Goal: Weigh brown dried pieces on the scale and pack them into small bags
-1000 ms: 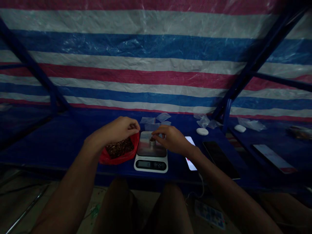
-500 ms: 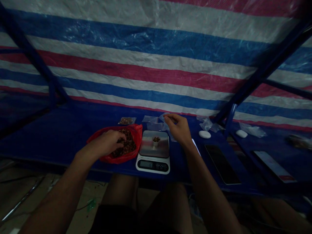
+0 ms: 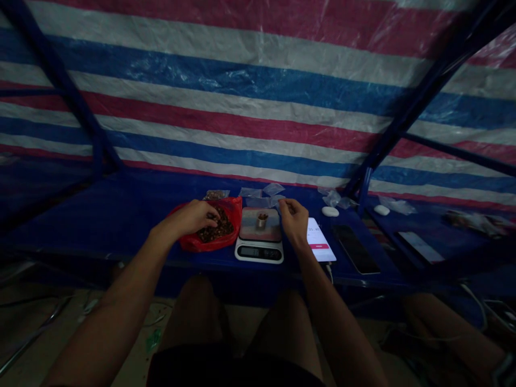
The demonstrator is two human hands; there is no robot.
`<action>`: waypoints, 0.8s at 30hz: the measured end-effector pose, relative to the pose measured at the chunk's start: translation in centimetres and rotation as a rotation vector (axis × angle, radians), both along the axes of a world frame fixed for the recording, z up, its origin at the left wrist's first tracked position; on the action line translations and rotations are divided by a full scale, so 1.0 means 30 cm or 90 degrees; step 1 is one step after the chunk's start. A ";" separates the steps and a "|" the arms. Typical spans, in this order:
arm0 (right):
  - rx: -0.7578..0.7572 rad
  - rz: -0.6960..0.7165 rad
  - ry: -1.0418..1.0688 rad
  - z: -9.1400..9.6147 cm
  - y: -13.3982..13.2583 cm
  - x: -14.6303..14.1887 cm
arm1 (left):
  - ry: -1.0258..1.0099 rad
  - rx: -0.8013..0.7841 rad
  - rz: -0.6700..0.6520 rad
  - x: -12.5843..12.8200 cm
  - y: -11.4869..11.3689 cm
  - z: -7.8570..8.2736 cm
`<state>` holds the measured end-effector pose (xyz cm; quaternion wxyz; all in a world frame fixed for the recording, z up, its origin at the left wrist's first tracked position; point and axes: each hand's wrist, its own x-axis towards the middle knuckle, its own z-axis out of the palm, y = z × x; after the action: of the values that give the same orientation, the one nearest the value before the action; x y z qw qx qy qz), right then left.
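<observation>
My left hand (image 3: 197, 216) is above a red plastic bag (image 3: 237, 207), its fingers curled in a pinch over small brown pieces (image 3: 220, 230) that look like nuts or dried seeds. What the fingertips hold is too dark to tell. A white kitchen scale (image 3: 260, 252) stands just right of the bag. On its metal plate is a small metal cup (image 3: 262, 222) heaped with brown pieces. My right hand (image 3: 294, 217) is at the scale's far right corner, its fingers pinched together beside a clear plastic bag (image 3: 275, 200). Whether it grips that bag is unclear.
Behind the scale lie small clear bags (image 3: 250, 192), and a filled bag (image 3: 216, 194) sits behind the red one. To the right are a lit phone (image 3: 320, 242) with a cable, a dark phone (image 3: 357, 250) and a white oval object (image 3: 330, 211). Blue frame posts (image 3: 382, 140) slant at both sides.
The view has shifted, uncovering the lit phone. My right hand has drawn back slightly from the small clear bags. My left hand has moved toward the far side of the red bag, fingers more tightly bent.
</observation>
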<state>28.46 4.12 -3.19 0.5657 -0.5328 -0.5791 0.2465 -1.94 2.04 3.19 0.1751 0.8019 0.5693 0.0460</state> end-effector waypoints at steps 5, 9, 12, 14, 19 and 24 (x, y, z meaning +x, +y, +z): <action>0.132 -0.083 0.098 -0.044 -0.013 -0.014 | -0.070 0.039 -0.077 0.044 -0.001 0.086; 0.122 -0.033 0.068 -0.058 -0.014 -0.007 | -0.169 0.081 -0.129 0.157 0.048 0.136; 0.117 -0.028 0.044 -0.068 -0.021 -0.001 | -0.203 0.078 -0.186 0.264 0.092 0.134; 0.108 -0.029 0.036 -0.075 -0.024 0.002 | -0.198 0.067 -0.208 0.318 0.113 0.117; 0.090 -0.018 0.040 -0.089 -0.019 0.005 | -0.199 0.062 -0.216 0.363 0.122 0.069; 0.098 0.047 0.026 -0.100 -0.014 -0.002 | -0.229 0.047 -0.220 0.366 0.105 0.049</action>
<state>28.40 3.69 -6.18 0.6071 -0.4606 -0.6043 0.2324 9.02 5.20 4.66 0.2494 0.8720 0.3816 0.1785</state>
